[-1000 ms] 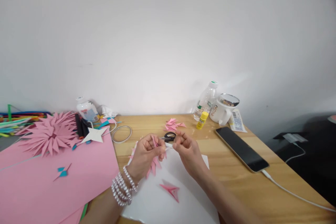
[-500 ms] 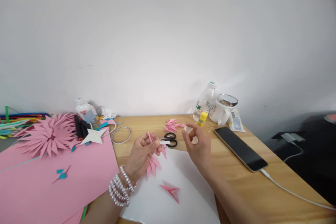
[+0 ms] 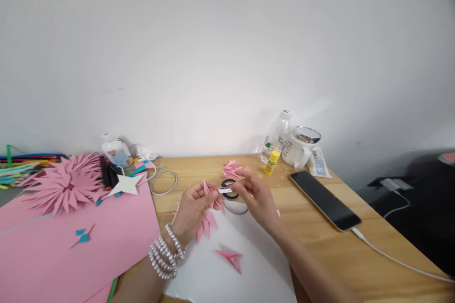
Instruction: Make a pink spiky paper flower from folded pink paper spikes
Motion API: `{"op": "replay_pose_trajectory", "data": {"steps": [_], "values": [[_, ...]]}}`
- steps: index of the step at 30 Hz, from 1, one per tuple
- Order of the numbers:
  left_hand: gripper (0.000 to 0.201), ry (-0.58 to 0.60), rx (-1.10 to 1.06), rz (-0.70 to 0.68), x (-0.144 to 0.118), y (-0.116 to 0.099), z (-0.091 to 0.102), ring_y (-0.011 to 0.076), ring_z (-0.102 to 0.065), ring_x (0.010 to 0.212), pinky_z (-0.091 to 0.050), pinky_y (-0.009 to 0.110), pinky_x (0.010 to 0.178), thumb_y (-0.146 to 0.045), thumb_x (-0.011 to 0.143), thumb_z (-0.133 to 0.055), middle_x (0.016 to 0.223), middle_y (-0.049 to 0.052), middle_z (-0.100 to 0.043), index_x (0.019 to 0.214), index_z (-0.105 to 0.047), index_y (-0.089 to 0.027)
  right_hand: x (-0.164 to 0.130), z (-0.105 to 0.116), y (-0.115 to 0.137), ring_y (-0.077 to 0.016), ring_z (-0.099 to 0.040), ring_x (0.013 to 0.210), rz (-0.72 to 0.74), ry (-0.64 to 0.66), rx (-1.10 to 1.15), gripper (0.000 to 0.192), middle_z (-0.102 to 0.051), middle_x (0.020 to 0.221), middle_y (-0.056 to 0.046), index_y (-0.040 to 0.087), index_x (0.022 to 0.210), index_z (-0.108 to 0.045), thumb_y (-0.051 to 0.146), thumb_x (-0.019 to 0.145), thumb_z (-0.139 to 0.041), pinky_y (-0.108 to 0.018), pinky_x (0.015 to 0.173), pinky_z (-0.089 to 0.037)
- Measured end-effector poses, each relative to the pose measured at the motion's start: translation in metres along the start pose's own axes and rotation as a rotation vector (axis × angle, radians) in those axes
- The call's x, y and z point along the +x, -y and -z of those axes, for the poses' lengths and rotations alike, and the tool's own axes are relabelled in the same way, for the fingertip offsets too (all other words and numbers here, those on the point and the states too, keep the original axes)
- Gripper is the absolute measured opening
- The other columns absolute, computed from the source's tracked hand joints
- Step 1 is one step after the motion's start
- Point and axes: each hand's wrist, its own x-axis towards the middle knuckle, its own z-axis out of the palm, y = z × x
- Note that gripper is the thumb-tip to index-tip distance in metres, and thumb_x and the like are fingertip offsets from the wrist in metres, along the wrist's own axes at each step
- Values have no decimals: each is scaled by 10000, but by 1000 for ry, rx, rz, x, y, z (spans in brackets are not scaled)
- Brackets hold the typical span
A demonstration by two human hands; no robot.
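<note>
My left hand (image 3: 199,203), fingers closed, holds a pink folded-paper piece (image 3: 206,190) with its point up. A short white strip (image 3: 224,191) sticks out to the right from the left fingertips. My right hand (image 3: 256,198) pinches at the strip's free end with thumb and finger. Black-handled scissors (image 3: 227,182) lie just behind the hands, partly covered. Below the left hand, more pink folded pieces (image 3: 206,225) rest on a white sheet (image 3: 256,265), and one separate pink piece (image 3: 232,259) lies nearer me. A pale curved thing (image 3: 236,207) under the right hand is unclear.
Behind are pink folded pieces (image 3: 231,168), a yellow glue stick (image 3: 272,163), a plastic bottle (image 3: 276,137) and a white mug (image 3: 296,151). A phone (image 3: 325,201) on a cable lies right. Pink paper (image 3: 121,241) and a spiky pink paper flower (image 3: 67,184) are at left.
My right hand has moved left and slightly down, from beside the glue stick to the white strip's end. The left hand stays nearly in place, still holding the pink piece.
</note>
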Motion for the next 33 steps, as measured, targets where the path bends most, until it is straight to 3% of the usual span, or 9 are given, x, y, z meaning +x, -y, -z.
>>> {"op": "replay_pose_trajectory", "data": {"steps": [2, 5, 10, 16, 25, 28, 30, 33], "values": [[197, 5, 8, -5, 0, 0, 0, 122, -560, 536, -417, 223, 504, -243, 641, -703, 583, 21, -624, 762, -605, -123, -1, -4, -1, -153, -577, 640, -70, 46, 154, 360, -613, 682, -2, 200, 1048, -512, 367, 741, -597, -295, 616, -458], [194, 0, 35, 5, 0, 0, 0, 131, -576, 570, -440, 234, 541, -275, 665, -682, 624, 41, -641, 768, -629, -119, -2, -9, -3, -134, -559, 606, -108, -28, 223, 385, -588, 665, 12, 191, 1031, -509, 363, 708, -629, -274, 583, -451], [244, 3, -2, 69, -3, -2, -7, 142, -605, 679, -467, 265, 678, -354, 736, -607, 832, 92, -661, 789, -661, -122, -6, -11, -7, -144, -552, 678, 12, -200, 6, 367, -575, 738, -2, 210, 1108, -444, 333, 779, -552, -289, 628, -453], [178, 102, -42, 62, -10, -6, -13, 187, -604, 854, -435, 308, 813, -263, 726, -635, 950, 95, -652, 859, -665, -149, -8, -12, -11, -158, -553, 712, 52, -327, -130, 329, -565, 774, -18, 200, 1104, -398, 323, 817, -502, -299, 625, -451], [294, 161, 10, 53, -11, 0, -11, 225, -632, 868, -494, 314, 733, -278, 689, -673, 1121, 110, -593, 961, -628, -175, -9, -15, -12, -152, -560, 697, 65, -418, -182, 336, -555, 752, -9, 194, 1096, -399, 335, 810, -503, -286, 608, -456], [337, 108, 6, 70, -9, 0, -8, 216, -646, 835, -498, 325, 755, -269, 667, -695, 1092, 114, -609, 975, -617, -156, -4, -9, -12, -136, -541, 654, 45, -492, -141, 331, -519, 780, -5, 199, 1079, -395, 362, 809, -495, -272, 573, -460], [296, 34, 27, 97, -6, -2, -6, 220, -652, 801, -517, 312, 700, -285, 661, -697, 996, 122, -649, 901, -635, -124, -2, -5, -10, -118, -525, 600, 29, -463, -65, 337, -502, 759, 11, 203, 1085, -377, 365, 812, -492, -265, 563, -457], [252, -15, 37, 126, -4, -3, -5, 229, -650, 787, -528, 296, 636, -331, 666, -682, 844, 115, -679, 770, -647, -104, 0, -5, -6, -106, -503, 544, 5, -191, 79, 333, -483, 669, 39, 206, 1095, -362, 363, 825, -478, -253, 543, -448]]}}
